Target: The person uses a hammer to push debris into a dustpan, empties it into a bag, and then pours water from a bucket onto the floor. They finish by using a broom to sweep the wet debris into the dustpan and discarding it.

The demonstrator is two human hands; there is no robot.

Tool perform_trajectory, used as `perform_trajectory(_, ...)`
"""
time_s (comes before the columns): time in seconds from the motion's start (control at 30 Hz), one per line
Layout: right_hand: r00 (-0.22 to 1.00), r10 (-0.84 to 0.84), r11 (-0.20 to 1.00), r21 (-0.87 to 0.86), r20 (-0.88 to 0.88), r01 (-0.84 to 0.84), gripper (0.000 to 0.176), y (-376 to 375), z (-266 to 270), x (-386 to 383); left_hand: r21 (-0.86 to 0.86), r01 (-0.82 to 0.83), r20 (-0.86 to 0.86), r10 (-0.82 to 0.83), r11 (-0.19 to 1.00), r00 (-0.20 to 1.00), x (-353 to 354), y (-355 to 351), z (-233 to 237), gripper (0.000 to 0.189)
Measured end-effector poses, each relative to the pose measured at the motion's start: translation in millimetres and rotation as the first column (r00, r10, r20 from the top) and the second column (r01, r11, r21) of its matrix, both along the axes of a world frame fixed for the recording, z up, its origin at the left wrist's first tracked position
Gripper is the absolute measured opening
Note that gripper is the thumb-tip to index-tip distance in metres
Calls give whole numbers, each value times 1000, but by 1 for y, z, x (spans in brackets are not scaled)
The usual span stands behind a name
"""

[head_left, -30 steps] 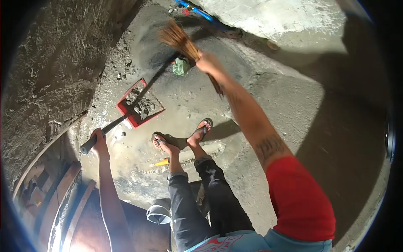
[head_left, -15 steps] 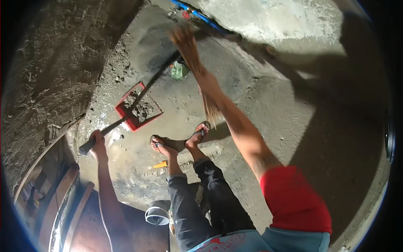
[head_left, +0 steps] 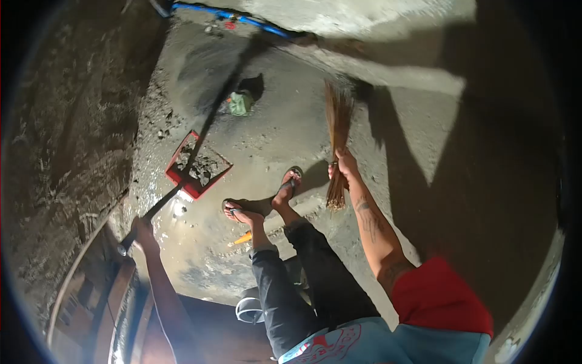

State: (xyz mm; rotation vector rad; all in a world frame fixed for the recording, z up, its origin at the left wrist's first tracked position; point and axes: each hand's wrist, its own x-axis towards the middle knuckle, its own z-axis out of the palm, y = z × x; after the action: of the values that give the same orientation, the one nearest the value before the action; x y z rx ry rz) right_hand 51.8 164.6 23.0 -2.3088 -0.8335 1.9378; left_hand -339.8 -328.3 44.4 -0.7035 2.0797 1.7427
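Dusty concrete floor (head_left: 285,133), wet and shiny in patches, spreads under the whole scene. On it, the person's right hand (head_left: 344,165) is closed in a fist round a broom (head_left: 338,118) made of stiff brown sticks, gripping the bundle at about its middle. The sweeping end points away from the body and is blurred, and the short butt end hangs below the fist. Hand and broom are well to the right of the red dustpan (head_left: 197,165), with both feet between them.

The left hand (head_left: 143,232) is wrapped tight round the near end of a long dark handle (head_left: 159,206). The handle slants from the hand up to the red dustpan and joins it at its near edge. The dustpan rests on the floor, and grey rubble (head_left: 199,167) lies inside it.

Just right of the dustpan stand the person's feet in flip-flops, the left foot (head_left: 240,210) nearer to it and the right foot (head_left: 290,183) a little further off. A small orange thing (head_left: 242,238) lies on the floor below the dustpan, beside the left foot. Beyond the dustpan, a crumpled green scrap (head_left: 240,103) sits on the floor, and further still a blue pipe (head_left: 242,18) runs along the foot of the far wall. Left of the dustpan rises a rough dark wall (head_left: 60,121) with loose grit at its base. Below it, close to the person's legs, a pale pipe mouth (head_left: 248,309) shows
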Motion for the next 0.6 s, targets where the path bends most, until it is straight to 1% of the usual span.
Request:
perform_trajectory(0.03,999,47,999,6,-26,-47,32,-4,17,-1,-42,9,-15,-10,999,1000,1,-19,-5,31)
perform_trajectory(0.07,998,34,999,12,-58,-34,29,-7,31,-3,-619,563,62,-680,548,731,11,-47,-6,35)
perform_trajectory(0.1,995,23,1000,19,-95,-21,28,-12,43,-6,-538,534,7,-629,652,777,25,-63,-12,45)
perform_trajectory(0.13,984,-9,1000,8,-176,10,28,-18,54,-8,-448,494,-43,-570,746,821,39,-79,-18,56)
perform_trajectory(0.17,966,-39,999,-4,-256,39,28,-26,61,-8,-231,392,112,-375,891,920,56,-62,-10,63)
perform_trajectory(0.2,947,6,1000,0,-321,-6,35,-37,59,-3,-43,114,294,-96,993,951,74,-46,-1,71)
perform_trajectory(0.23,938,0,999,33,-348,12,34,-49,75,-11,9,-205,457,179,979,871,91,-28,7,78)
perform_trajectory(0.27,912,-71,996,15,-405,84,34,-61,86,-19,32,-395,706,259,918,659,107,-12,2,65)
perform_trajectory(0.3,877,-140,988,-9,-460,153,34,-75,95,-26,287,215,524,-341,933,780,155,26,15,55)
perform_trajectory(0.33,876,-169,984,-30,-451,174,30,-91,102,-32,457,374,497,-580,807,645,179,88,28,50)
perform_trajectory(0.37,874,-195,980,-51,-446,193,26,-103,108,-39,629,357,457,-700,690,549,196,144,40,49)
perform_trajectory(0.4,878,-201,979,-101,-434,175,28,-110,120,-48,772,321,388,-807,548,445,212,200,51,47)
perform_trajectory(0.43,888,-156,987,-29,-433,159,33,-127,93,-42,778,46,568,-733,626,375,222,245,44,45)
perform_trajectory(0.47,898,-111,989,43,-426,143,37,-143,65,-35,727,160,589,-726,668,356,227,289,53,41)
perform_trajectory(0.5,936,-56,996,44,-347,75,40,-142,65,-24,664,272,611,-715,697,341,226,320,63,37)
perform_trajectory(0.53,970,137,954,290,-203,-74,41,-129,96,-17,600,295,601,-662,744,447,220,331,60,33)
perform_trajectory(0.57,979,194,870,471,-60,-143,42,-133,102,2,536,305,576,-605,787,550,212,338,58,30)
perform_trajectory(0.6,970,209,755,611,123,-240,43,-136,107,21,450,404,552,-604,796,575,194,335,52,29)
